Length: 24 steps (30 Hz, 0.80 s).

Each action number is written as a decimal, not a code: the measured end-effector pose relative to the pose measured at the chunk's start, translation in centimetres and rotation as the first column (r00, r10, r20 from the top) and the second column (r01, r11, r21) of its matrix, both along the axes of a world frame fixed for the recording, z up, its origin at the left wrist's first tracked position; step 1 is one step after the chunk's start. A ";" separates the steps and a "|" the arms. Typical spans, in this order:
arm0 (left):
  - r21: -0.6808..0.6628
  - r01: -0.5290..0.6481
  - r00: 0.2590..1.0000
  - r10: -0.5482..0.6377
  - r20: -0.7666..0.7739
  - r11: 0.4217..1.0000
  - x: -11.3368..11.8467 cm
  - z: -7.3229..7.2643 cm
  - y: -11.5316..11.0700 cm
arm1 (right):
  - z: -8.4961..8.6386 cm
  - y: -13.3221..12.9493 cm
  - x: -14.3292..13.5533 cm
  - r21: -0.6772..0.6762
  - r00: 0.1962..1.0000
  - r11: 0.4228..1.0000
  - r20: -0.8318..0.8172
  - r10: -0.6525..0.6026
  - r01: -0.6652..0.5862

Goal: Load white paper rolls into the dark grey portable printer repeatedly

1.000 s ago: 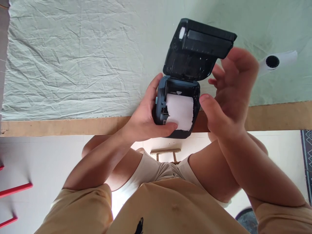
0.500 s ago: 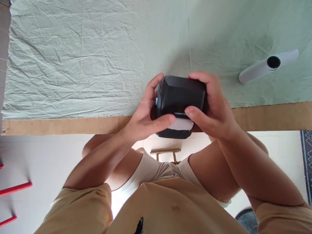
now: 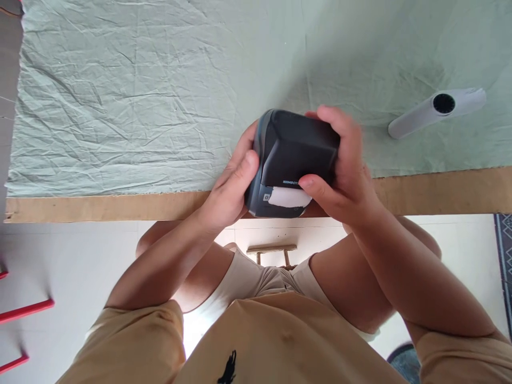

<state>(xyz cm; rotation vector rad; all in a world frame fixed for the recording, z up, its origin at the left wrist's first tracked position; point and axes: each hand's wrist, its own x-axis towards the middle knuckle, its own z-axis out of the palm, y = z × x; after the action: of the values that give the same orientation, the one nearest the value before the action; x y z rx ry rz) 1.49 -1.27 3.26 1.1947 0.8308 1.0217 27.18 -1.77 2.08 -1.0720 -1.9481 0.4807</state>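
A black label printer with NIIMBOT lettering is held between my two hands over the table's front edge. White label paper sticks out of the slot at its front. My left hand grips the left side, thumb along the grey side wall and fingers partly hidden behind it. My right hand wraps the right side, fingers over the far edge and thumb on the lid beside the lettering. The printer is tilted, so its left side shows. Its lid looks closed.
A wrinkled pale green cloth covers the table, leaving a brown strip bare at the front. On the right stands a white cylindrical object with a dark round top. Red bars show at the lower left, above the floor.
The printer has turned and tilted, showing more of its left side and front. My left thumb has moved from the paper slot to the left side. My right hand keeps its hold.
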 end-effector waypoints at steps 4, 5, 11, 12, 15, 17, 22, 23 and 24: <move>-0.040 -0.009 1.000 0.010 0.030 0.999 0.4 -0.1 0.3 | -0.3 -0.1 -0.7 0.016 0.997 0.999 -0.073 0.038 -0.037; -0.045 -0.017 0.999 0.020 0.047 0.999 0.4 -0.1 0.3 | -0.4 -0.2 -0.8 0.021 0.994 0.999 -0.093 0.051 -0.049; -0.153 -0.030 0.999 0.033 0.022 0.988 0.6 0.3 -0.2 | -0.5 -0.3 -1.3 0.042 0.991 0.996 -0.105 0.081 -0.077; -0.159 -0.051 0.999 0.052 0.005 0.986 0.6 0.5 -0.2 | -0.4 -0.3 -1.3 0.051 0.991 0.996 -0.102 0.081 -0.077; -0.158 -0.068 0.998 0.068 -0.004 0.985 0.7 0.9 -0.1 | 0.0 -0.4 -1.3 0.089 0.997 0.995 -0.066 0.048 -0.042; -0.172 -0.031 0.999 0.038 0.037 0.985 0.7 0.9 0.2 | 0.3 -0.3 -0.9 0.135 1.000 0.991 -0.016 0.006 -0.004; -0.190 0.023 0.991 0.003 0.133 0.982 0.7 0.7 0.2 | 0.5 -0.1 0.3 0.167 0.996 0.983 0.035 -0.081 0.074; -0.174 0.024 0.991 -0.001 0.131 0.984 0.7 0.8 0.0 | 0.5 -0.1 0.2 0.164 0.995 0.983 0.026 -0.093 0.088; -0.155 0.022 0.992 -0.002 0.127 0.988 0.7 0.9 -0.1 | 0.4 -0.2 0.0 0.168 0.995 0.981 0.005 -0.101 0.099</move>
<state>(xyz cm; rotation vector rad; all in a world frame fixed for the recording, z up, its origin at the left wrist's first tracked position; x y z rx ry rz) 2.21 -1.38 4.19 0.9903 0.7881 0.9933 27.21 -2.00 2.49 -1.0611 -1.8992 0.2498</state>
